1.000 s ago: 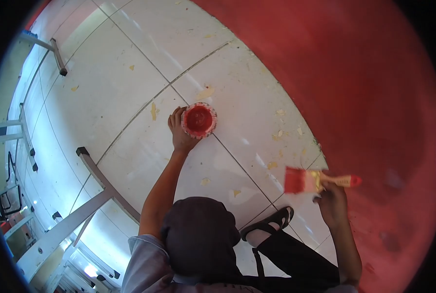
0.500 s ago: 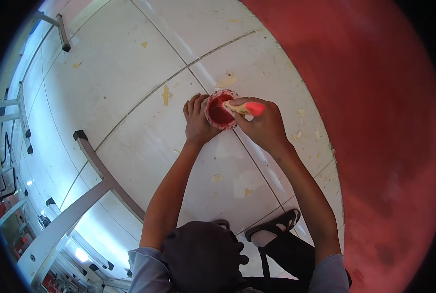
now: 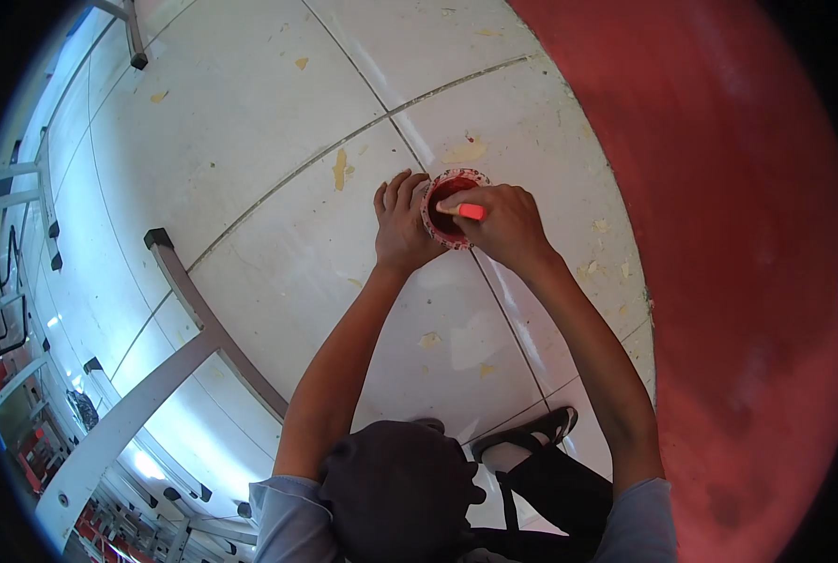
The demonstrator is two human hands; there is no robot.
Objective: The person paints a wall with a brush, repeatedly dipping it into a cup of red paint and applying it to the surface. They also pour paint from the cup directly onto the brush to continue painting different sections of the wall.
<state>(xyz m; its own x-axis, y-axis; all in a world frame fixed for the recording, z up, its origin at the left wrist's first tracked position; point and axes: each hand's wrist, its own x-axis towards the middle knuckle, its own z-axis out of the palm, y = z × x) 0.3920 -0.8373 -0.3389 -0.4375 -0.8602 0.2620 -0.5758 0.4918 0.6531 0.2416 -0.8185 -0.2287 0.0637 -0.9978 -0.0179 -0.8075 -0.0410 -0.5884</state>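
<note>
A small round paint pot (image 3: pixel 460 243), its rim crusted with red and white drips, stands on the tiled floor with red paint inside. My left hand (image 3: pixel 402 225) is against the pot's left side, fingers curved along it and thumb hidden. In my right hand (image 3: pixel 513 225) is a paintbrush (image 3: pixel 471 211) with a pale handle and a bright red-orange end. The brush is tilted over the pot with its handle end toward the camera. Its bristles are hidden, down in the pot.
Red-painted wall (image 3: pixel 738 235) curves along the right side. Pale floor tiles (image 3: pixel 259 141) carry scattered yellowish flakes. A grey metal furniture leg (image 3: pixel 203 319) with a black foot reaches in from the left, with more frames behind. A sandaled foot (image 3: pixel 532 436) is below.
The brush has tipped more upright and lower into the pot, with my right hand closer over the rim. Hands, pot and floor all appear shifted slightly right in view.
</note>
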